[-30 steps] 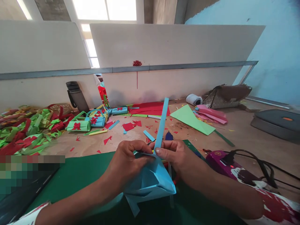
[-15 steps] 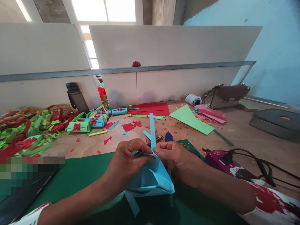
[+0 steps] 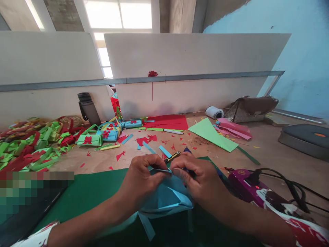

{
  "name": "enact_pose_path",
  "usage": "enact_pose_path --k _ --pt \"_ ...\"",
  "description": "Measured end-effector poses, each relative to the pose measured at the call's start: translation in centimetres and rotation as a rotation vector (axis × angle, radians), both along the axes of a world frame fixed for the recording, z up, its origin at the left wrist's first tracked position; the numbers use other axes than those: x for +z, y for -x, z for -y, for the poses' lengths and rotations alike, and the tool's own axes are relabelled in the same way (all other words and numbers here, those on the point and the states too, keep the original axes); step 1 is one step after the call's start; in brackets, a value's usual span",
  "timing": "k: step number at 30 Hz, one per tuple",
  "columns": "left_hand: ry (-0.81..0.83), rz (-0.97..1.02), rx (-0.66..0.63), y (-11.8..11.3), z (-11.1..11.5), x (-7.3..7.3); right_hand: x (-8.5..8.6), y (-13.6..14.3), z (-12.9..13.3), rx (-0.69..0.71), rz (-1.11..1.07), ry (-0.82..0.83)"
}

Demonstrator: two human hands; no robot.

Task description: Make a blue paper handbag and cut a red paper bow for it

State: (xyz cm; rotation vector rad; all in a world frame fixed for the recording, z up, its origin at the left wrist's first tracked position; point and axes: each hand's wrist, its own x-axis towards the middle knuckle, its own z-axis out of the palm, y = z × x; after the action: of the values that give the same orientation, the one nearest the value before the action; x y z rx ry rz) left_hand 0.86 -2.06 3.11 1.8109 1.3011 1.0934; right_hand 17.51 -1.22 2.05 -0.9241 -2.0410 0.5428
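So the folded blue paper piece (image 3: 168, 199) is right in the middle, in front of the person, over a smooth dark green mat (image 3: 95, 185). Can't tell if it's touching the mat. It's kinda boxy, crisp creases, with a flat strip (image 3: 147, 226) poking out underneath. Left hand (image 3: 144, 175) has thumb and fingers pinched closed on its top edge; right hand (image 3: 202, 175) is curled with the thumb pressing that same edge, fingertips partly hidden. Beyond the mat, the brownish table (image 3: 100, 159) is littered with jagged red paper scraps (image 3: 120, 156). There's a stiff, pointy light green sheet (image 3: 214, 135) on the right, and a boxy green paper purse (image 3: 89, 140) with a red bow on the left.
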Motion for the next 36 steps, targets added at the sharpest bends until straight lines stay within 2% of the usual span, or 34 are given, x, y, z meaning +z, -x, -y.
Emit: enact_pose_path --k 2,5,7,10,14,22,27,32,36 --pt "0.001 0.011 0.002 0.0 0.04 -0.02 -0.37 -0.02 -0.03 0.034 0.065 -0.199" --pt "-0.007 0.011 -0.006 0.0 0.11 -0.02 -0.76 0.01 -0.15 0.043 0.096 -0.323" --pt "-0.033 -0.018 0.008 0.02 0.13 -0.09 -0.85 0.04 -0.24 0.038 0.094 -0.338" --pt "-0.157 -0.101 0.039 0.09 0.1 -0.41 -0.77 0.07 -0.3 0.043 0.111 -0.33" --pt "-0.269 -0.227 -0.007 0.2 0.04 -0.79 -0.66 0.02 -0.24 0.026 0.173 -0.347" --pt "-0.214 -0.17 -0.061 0.5 0.01 -0.61 -1.14 0.21 -0.45 0.06 0.19 -0.469" --pt "-0.164 -0.164 -0.097 0.77 -0.04 -0.33 -0.7 0.36 -0.56 0.097 0.251 -0.539" --pt "-0.156 -0.175 -0.145 0.53 -0.07 -0.03 -0.18 0.38 -0.24 0.155 0.213 -0.547" --pt "-0.162 -0.171 -0.127 0.54 -0.36 -0.25 -0.69 0.19 -0.54 0.144 0.193 -0.542"
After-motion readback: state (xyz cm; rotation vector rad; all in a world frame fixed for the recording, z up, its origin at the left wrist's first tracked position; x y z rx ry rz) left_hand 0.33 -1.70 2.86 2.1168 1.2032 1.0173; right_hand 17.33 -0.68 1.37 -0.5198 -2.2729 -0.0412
